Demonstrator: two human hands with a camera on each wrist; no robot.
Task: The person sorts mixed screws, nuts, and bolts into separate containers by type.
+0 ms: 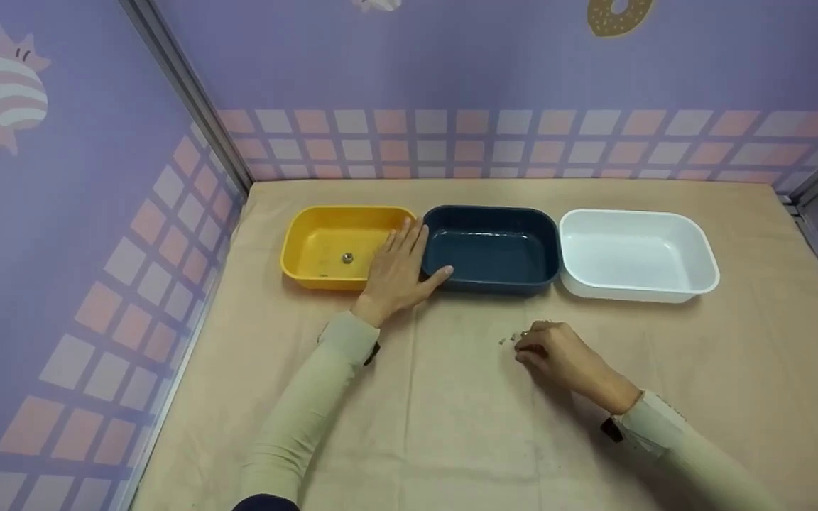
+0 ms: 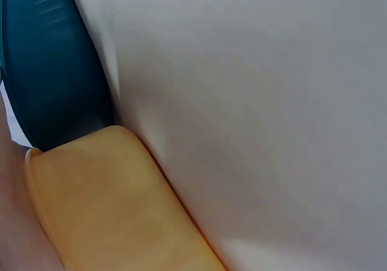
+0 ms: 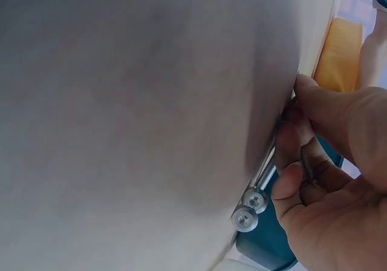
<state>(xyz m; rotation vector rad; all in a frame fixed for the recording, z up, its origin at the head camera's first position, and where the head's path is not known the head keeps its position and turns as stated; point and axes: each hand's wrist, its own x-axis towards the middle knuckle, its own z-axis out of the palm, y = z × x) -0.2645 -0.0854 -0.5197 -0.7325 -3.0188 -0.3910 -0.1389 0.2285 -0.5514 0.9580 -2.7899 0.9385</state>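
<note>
In the head view my left hand [image 1: 396, 273] lies with straight, spread fingers over the yellow tray's right edge, its thumb reaching to the dark blue tray [image 1: 491, 287]. A small metal nut [image 1: 347, 258] sits inside the yellow tray [image 1: 302, 277]. My right hand [image 1: 558, 355] is down at the cloth in front of the blue tray, fingers curled and thumb close to the index finger. Whether anything is between those fingertips is hidden. Beside its fingers, in the right wrist view, are two metal screws [image 3: 249, 210] with round heads. Tiny pieces [image 1: 502, 342] lie left of the fingertips.
A white tray [image 1: 636, 289] stands right of the blue one, the three trays forming a row. Beige cloth [image 1: 473, 426] covers the table. Purple patterned walls [image 1: 451, 71] rise behind and at the left. Near the yellow tray's front left corner lies a small dark speck [image 1: 323, 275].
</note>
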